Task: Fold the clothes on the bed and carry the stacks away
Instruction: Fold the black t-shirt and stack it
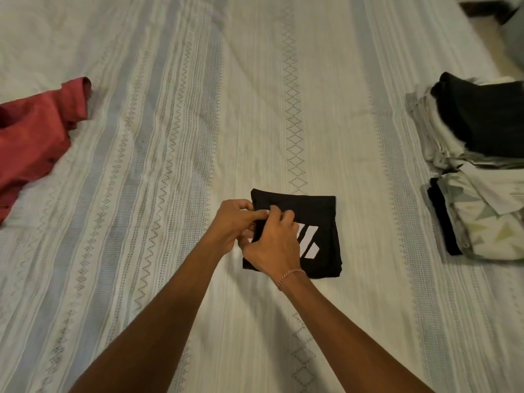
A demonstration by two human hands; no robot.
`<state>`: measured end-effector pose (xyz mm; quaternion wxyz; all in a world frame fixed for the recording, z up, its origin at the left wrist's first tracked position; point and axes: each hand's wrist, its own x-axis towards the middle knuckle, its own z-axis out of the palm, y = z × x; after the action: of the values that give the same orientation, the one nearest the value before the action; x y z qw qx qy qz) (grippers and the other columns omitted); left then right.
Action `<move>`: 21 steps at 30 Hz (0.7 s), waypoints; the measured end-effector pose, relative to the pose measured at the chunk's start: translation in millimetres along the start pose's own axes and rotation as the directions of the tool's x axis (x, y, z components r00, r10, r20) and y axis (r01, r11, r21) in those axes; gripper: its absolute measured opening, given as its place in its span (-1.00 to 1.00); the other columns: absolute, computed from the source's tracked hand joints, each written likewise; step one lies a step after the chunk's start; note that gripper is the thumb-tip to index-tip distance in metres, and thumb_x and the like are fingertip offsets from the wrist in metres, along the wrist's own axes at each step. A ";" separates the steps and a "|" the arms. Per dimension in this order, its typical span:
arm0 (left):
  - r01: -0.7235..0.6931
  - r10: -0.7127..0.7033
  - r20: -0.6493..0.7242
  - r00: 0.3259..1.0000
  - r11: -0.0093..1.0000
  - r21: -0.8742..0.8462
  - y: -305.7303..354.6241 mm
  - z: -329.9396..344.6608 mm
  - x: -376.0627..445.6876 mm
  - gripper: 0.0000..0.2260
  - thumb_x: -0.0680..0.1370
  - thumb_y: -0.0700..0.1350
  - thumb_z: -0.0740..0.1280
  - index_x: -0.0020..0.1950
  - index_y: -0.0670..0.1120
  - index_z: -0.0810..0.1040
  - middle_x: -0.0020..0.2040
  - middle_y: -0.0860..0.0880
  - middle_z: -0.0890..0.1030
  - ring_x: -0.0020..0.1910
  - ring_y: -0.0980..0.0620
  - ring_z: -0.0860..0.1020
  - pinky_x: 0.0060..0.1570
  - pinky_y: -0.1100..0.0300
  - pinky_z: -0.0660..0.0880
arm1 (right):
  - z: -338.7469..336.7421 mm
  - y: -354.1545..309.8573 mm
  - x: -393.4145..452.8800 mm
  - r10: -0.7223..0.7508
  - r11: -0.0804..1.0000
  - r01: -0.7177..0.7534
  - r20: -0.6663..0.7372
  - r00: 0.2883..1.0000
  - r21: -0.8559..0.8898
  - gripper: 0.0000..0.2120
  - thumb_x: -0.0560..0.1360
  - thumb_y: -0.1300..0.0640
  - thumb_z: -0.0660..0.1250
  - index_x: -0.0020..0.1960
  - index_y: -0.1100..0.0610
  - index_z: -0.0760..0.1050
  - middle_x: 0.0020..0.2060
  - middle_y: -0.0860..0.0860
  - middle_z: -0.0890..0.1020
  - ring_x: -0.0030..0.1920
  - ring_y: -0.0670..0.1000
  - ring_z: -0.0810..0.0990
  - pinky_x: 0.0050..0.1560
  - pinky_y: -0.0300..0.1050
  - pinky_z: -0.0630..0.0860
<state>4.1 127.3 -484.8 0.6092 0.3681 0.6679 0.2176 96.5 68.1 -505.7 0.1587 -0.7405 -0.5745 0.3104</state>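
A small black garment [317, 214] with white slanted stripes lies folded into a square in the middle of the bed [175, 114]. My left hand [231, 225] pinches its left edge, fingers closed on the cloth. My right hand [273, 245] rests over the same edge and grips it too, covering part of the white print. An unfolded red garment [34, 137] lies crumpled at the bed's left side. Two stacks of folded clothes sit on the right: a far stack [476, 123] topped with black cloth and a near stack [482, 217] topped with a pale patterned piece.
The bed wears a white cover with grey woven stripes. At the top right corner the bed's edge meets a dark floor strip [482, 9], with a grey object [514, 38] beside it.
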 end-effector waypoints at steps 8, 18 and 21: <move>-0.122 0.116 0.135 0.984 0.992 0.040 3.9 -20.5 -40.5 -0.74 0.52 0.13 0.45 -0.01 -0.04 0.76 0.07 0.02 0.71 0.13 0.09 0.60 0.15 0.16 0.55 | -32.2 -9.4 -17.7 0.098 0.844 -0.086 0.005 0.995 0.530 -0.79 0.58 0.23 0.32 0.19 0.05 0.49 -0.01 -0.01 0.62 -0.01 -0.01 0.62 -0.09 -0.27 0.50; -0.028 -0.056 -0.374 0.926 0.976 -0.216 -76.1 -52.7 -54.3 -0.64 0.68 0.08 0.20 -0.05 -0.13 0.65 -0.12 -0.10 0.67 -0.05 -0.07 0.63 0.02 0.04 0.56 | -94.4 24.5 -66.0 0.001 0.099 -0.449 0.451 0.892 0.888 -0.69 0.58 0.26 0.26 0.29 0.14 0.58 0.16 0.10 0.69 0.19 0.13 0.66 0.22 0.07 0.59; 0.057 -0.106 -0.348 0.931 0.987 -0.149 -112.2 -37.1 -53.8 -0.63 0.71 0.06 0.14 0.17 -0.17 0.62 0.03 -0.14 0.68 0.03 -0.10 0.64 0.04 0.04 0.57 | -90.9 81.6 -73.0 0.077 0.110 -0.529 0.523 0.849 0.842 -0.64 0.56 0.22 0.30 0.34 0.18 0.55 0.21 0.15 0.67 0.25 0.18 0.62 0.23 0.09 0.57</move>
<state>-58.2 21.3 -526.5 0.5108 0.2521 0.7651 0.3002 205.6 -13.8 -464.9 0.4165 -0.5000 -0.0921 0.7537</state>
